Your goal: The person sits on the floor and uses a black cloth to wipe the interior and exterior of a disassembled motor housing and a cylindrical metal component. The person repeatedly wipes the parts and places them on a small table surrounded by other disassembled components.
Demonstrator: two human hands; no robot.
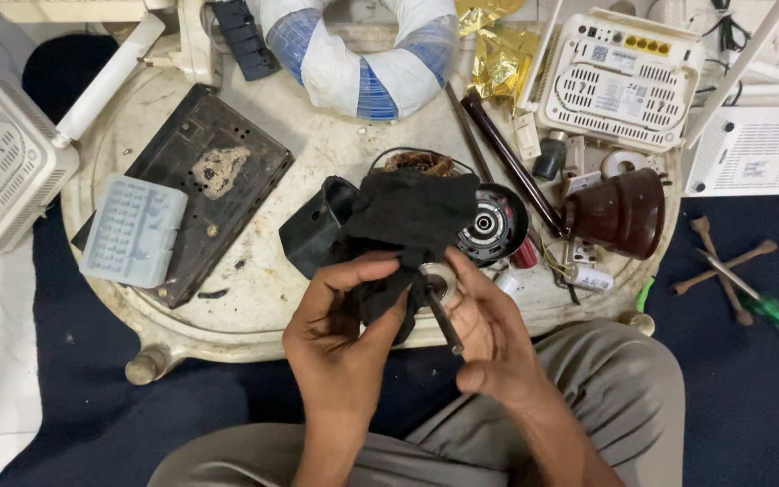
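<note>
My left hand (340, 329) pinches a black cloth (407, 216) that drapes up over the middle of the round tray. My right hand (489, 329) grips a thin dark metal shaft (444, 320) with a round silver part (439, 281) at its top, and the cloth is pressed against that part. Just behind lie a black round motor part (495, 224) with a bearing in its centre, a black plastic housing (313, 230) and a copper winding (418, 162), partly hidden by the cloth.
All lies on a dirty white round tray (254, 307) on a dark blue floor. On it: a black board (209, 171), a pale blue case (132, 230), a brown cover (624, 212), a dark rod (511, 162). White routers (619, 77) and a green screwdriver (773, 311) lie right.
</note>
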